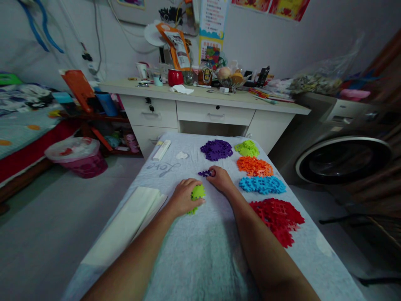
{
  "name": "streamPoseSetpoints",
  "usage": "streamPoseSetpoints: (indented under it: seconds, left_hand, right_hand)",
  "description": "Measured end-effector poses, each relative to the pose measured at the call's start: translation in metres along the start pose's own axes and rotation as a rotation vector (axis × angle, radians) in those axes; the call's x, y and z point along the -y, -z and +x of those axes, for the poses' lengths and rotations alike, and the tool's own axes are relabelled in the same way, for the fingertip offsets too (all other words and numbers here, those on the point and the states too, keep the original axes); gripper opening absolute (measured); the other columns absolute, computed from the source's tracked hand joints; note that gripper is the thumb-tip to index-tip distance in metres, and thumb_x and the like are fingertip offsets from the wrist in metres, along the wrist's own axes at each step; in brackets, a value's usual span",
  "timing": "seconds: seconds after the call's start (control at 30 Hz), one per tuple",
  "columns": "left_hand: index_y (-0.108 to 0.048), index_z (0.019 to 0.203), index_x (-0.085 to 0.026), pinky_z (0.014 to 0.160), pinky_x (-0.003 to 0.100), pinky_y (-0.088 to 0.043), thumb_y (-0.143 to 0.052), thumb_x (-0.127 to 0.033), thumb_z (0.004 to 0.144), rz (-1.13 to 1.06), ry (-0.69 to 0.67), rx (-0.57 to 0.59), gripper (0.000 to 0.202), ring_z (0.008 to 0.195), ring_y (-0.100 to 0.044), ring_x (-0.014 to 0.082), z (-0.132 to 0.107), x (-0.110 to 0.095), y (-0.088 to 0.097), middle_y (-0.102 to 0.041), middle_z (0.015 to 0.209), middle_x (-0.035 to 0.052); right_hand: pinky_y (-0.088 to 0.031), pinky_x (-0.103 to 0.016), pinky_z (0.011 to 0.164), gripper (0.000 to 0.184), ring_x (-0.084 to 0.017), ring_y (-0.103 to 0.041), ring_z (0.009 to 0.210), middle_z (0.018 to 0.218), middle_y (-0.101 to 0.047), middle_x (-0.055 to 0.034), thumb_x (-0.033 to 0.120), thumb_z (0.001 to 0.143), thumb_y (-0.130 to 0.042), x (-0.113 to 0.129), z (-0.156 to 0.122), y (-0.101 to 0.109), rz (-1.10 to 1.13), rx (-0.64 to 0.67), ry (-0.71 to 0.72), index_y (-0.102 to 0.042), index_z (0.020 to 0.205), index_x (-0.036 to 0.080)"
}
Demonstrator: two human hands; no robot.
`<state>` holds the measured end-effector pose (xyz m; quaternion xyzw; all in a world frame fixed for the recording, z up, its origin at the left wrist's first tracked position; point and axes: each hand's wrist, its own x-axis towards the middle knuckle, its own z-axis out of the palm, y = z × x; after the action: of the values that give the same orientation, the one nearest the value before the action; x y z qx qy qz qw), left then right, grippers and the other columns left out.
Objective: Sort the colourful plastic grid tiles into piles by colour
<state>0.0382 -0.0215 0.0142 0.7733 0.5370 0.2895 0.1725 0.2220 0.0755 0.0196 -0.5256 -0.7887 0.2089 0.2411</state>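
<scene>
Lime-green notched pieces (198,192), plastic by their look, lie mid-table within the left hand (183,197), its thumb and fingers curved around them. Just beyond, the right hand (221,179) pinches a dark purple piece (204,173) by its right end. Both should handle as light, fairly stiff and smooth, best gripped by the toothed edges. Farther off sits a purple pile (216,149); orange (254,166), blue (262,184) and red piles (277,219) line the right side.

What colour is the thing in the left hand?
The toy piece in the left hand is bright yellowish green, as the head view shows.
</scene>
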Motion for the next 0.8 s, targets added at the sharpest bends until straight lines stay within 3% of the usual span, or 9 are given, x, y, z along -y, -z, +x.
streamPoseSetpoints:
  seconds: [0.17, 0.43, 0.8]
  left_hand:
    - [-0.057, 0.125, -0.026, 0.102, 0.044, -0.036, -0.080, -0.037, 0.062, 0.050, -0.023, 0.072, 0.068, 0.118, -0.048, 0.0290, -0.0049, -0.0035, 0.0010, -0.056, 0.131, 0.0068]
    - [-0.063, 0.114, -0.021, 0.098, 0.040, -0.040, -0.067, -0.022, 0.071, 0.053, 0.005, -0.009, 0.043, 0.109, -0.054, 0.0262, -0.0001, -0.0025, -0.0027, -0.061, 0.118, 0.0077]
    - [-0.065, 0.102, -0.020, 0.091, 0.039, -0.044, -0.065, -0.020, 0.074, 0.022, 0.056, -0.038, 0.028, 0.099, -0.057, 0.0243, 0.0034, -0.0043, 0.0023, -0.064, 0.103, 0.0064]
  right_hand:
    - [-0.038, -0.024, 0.065, 0.030, -0.014, -0.055, 0.066, 0.070, -0.058, 0.0039, 0.023, 0.076, -0.066, -0.0070, 0.0028, -0.0042, 0.154, -0.144, -0.082, -0.060, 0.105, 0.018]
    - [-0.039, -0.025, 0.071, 0.003, -0.015, -0.054, 0.074, 0.076, -0.060, 0.0002, 0.021, 0.077, -0.061, -0.0081, 0.0044, -0.0091, 0.153, -0.245, -0.045, -0.060, 0.079, 0.019]
    - [-0.042, -0.028, 0.077, 0.006, -0.017, -0.056, 0.079, 0.080, -0.060, -0.0030, 0.019, 0.077, -0.055, -0.0074, 0.0042, -0.0086, 0.135, -0.349, -0.085, -0.061, 0.079, 0.018]
